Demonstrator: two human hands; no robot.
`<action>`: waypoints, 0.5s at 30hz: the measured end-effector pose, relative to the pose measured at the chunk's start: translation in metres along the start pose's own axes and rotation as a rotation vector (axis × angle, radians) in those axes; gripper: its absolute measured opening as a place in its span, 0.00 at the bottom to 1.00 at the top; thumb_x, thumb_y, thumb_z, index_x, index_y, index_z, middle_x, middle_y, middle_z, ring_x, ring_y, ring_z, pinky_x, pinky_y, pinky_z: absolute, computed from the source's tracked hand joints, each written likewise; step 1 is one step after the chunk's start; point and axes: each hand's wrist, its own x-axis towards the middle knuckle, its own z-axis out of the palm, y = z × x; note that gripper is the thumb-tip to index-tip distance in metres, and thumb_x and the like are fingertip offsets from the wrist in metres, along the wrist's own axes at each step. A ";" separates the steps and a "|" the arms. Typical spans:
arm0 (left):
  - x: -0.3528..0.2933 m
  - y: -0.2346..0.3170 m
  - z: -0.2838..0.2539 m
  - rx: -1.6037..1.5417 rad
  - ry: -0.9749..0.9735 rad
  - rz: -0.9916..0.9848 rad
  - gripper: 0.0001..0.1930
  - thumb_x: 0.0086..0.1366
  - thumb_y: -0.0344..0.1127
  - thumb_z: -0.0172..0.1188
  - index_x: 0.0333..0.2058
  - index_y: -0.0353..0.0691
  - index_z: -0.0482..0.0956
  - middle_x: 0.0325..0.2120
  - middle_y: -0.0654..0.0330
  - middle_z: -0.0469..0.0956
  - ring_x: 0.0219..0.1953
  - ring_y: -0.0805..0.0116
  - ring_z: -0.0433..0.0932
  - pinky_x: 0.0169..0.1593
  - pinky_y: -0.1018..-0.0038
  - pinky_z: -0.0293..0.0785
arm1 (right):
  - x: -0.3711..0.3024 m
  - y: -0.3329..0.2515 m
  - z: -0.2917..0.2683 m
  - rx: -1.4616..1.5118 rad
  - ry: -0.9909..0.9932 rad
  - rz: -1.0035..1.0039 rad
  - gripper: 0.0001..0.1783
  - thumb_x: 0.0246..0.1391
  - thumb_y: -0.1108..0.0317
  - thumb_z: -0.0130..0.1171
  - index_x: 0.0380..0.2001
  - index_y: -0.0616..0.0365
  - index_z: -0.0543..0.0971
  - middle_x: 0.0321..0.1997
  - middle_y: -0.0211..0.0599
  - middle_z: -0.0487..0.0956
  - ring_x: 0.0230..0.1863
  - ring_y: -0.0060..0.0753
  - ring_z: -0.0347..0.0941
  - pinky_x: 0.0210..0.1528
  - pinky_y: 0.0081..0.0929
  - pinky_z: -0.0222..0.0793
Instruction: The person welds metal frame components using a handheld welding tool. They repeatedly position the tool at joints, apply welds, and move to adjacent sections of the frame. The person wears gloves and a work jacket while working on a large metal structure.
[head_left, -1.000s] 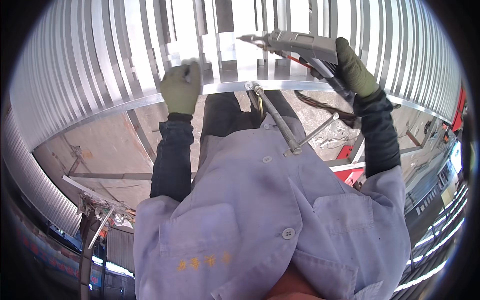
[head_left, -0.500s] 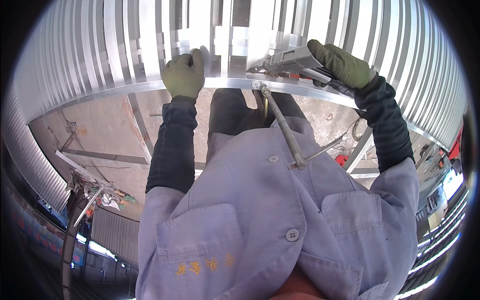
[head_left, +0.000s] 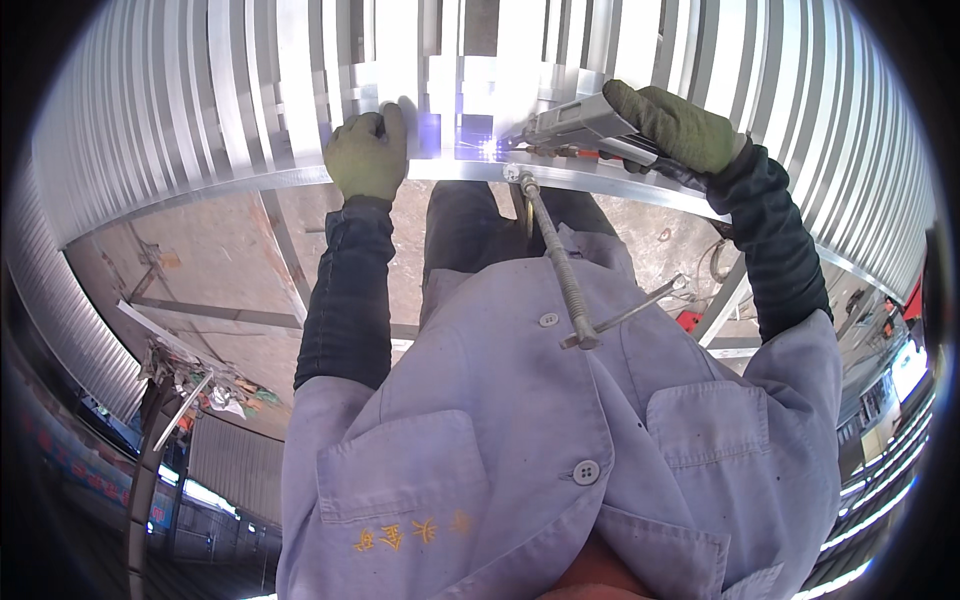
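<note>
A slatted metal panel point(head_left: 285, 70) spans the far side. At its near edge, right, a grey torch point(head_left: 578, 121) sits in the wrapped fingers of the right hand point(head_left: 680, 128); the left hand point(head_left: 366, 157) lies left, half-curled, hold unclear. A spark point(head_left: 489, 149) glows by the torch.

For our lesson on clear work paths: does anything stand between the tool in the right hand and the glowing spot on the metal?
Nothing visible does: the grey tool in the right hand has its tip at the glowing spot. The left hand is further left.
</note>
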 end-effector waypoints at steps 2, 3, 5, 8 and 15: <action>0.001 0.003 -0.001 0.005 0.004 0.017 0.24 0.74 0.52 0.64 0.25 0.40 0.91 0.27 0.52 0.89 0.33 0.46 0.88 0.45 0.52 0.83 | 0.001 0.006 0.007 0.109 0.018 0.162 0.56 0.77 0.19 0.38 0.73 0.65 0.76 0.53 0.54 0.82 0.46 0.43 0.86 0.56 0.36 0.83; 0.002 0.003 -0.001 0.008 0.001 0.024 0.24 0.74 0.52 0.64 0.25 0.40 0.91 0.27 0.52 0.89 0.33 0.46 0.88 0.45 0.52 0.83 | 0.001 0.008 0.008 0.141 0.025 0.205 0.56 0.78 0.19 0.38 0.73 0.65 0.77 0.53 0.54 0.83 0.46 0.43 0.86 0.56 0.36 0.83; 0.001 0.003 -0.002 0.017 -0.007 0.024 0.24 0.75 0.53 0.63 0.26 0.40 0.91 0.27 0.52 0.90 0.33 0.46 0.88 0.45 0.52 0.83 | 0.002 0.006 0.006 0.126 0.003 0.161 0.55 0.78 0.19 0.37 0.73 0.64 0.77 0.54 0.55 0.83 0.45 0.42 0.87 0.56 0.36 0.83; -0.001 0.001 -0.001 0.042 -0.025 0.009 0.25 0.75 0.53 0.63 0.27 0.39 0.91 0.29 0.52 0.90 0.34 0.47 0.88 0.45 0.52 0.83 | 0.001 -0.019 -0.006 0.152 -0.069 0.140 0.49 0.81 0.24 0.37 0.76 0.58 0.76 0.55 0.56 0.83 0.46 0.44 0.87 0.55 0.38 0.84; 0.000 -0.002 -0.001 0.039 -0.116 -0.062 0.30 0.77 0.63 0.59 0.32 0.40 0.92 0.35 0.51 0.90 0.41 0.44 0.88 0.48 0.50 0.82 | -0.002 0.054 0.025 -0.132 0.082 -0.343 0.33 0.88 0.54 0.43 0.89 0.33 0.54 0.54 0.57 0.83 0.46 0.50 0.87 0.50 0.45 0.87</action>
